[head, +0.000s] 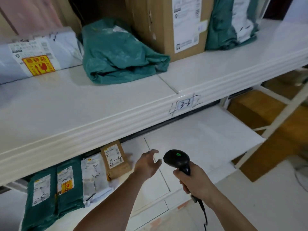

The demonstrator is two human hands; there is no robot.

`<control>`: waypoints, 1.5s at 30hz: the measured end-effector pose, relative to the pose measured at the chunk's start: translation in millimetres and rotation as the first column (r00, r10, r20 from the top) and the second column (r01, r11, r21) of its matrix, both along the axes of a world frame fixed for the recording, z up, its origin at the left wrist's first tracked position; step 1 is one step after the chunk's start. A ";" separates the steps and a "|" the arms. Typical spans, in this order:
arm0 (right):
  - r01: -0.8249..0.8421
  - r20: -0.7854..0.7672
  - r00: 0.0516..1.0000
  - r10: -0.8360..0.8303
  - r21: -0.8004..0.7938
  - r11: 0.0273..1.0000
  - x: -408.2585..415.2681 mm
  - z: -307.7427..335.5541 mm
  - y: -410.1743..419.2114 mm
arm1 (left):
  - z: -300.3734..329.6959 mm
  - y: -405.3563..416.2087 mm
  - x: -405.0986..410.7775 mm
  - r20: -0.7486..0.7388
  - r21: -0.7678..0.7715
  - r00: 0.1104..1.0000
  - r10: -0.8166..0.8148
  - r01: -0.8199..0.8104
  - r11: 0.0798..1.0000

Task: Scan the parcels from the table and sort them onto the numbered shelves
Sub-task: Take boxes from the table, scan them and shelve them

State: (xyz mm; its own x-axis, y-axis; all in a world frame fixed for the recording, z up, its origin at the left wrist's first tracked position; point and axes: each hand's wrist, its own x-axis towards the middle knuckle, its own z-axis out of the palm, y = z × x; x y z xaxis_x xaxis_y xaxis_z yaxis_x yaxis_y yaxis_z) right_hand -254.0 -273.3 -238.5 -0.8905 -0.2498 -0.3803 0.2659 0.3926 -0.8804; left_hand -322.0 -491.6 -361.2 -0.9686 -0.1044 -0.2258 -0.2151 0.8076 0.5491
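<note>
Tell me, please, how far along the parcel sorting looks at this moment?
Several parcels already sit shelved, including a brown parcel marked 4-4 on the lower shelf. The right hand grips the scanner; the left hand is open and empty beside that parcel. The table is out of view, so what remains is unclear.

Parcels (121, 52) on the upper shelf (93, 114), parcel row (80, 177) on the lower shelf (200, 134) beneath, left of both hands
</note>
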 end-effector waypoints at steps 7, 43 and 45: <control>0.219 -0.054 0.974 -0.220 -0.018 0.976 -18.3 32.1 126.5 | 65.4 163.5 -79.1 0.008 -0.072 0.885 -0.465 0.465 0.882; 0.820 -0.183 0.572 -0.799 0.100 0.564 -199.5 57.9 660.5 | 67.8 818.9 -359.6 0.009 -0.059 0.433 -0.901 0.900 0.432; 0.819 -0.168 0.573 -0.802 0.103 0.564 -221.9 51.1 697.7 | 60.7 853.4 -376.5 0.026 -0.049 0.457 -0.889 0.889 0.455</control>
State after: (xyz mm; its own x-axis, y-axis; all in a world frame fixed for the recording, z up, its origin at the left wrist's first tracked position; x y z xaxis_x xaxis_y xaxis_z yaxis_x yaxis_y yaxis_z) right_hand -475.9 424.5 -187.4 -0.7197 0.6480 -0.2493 0.4635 0.1810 -0.8674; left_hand -698.5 361.8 -300.5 -0.5424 0.8035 -0.2453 0.6369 0.5838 0.5035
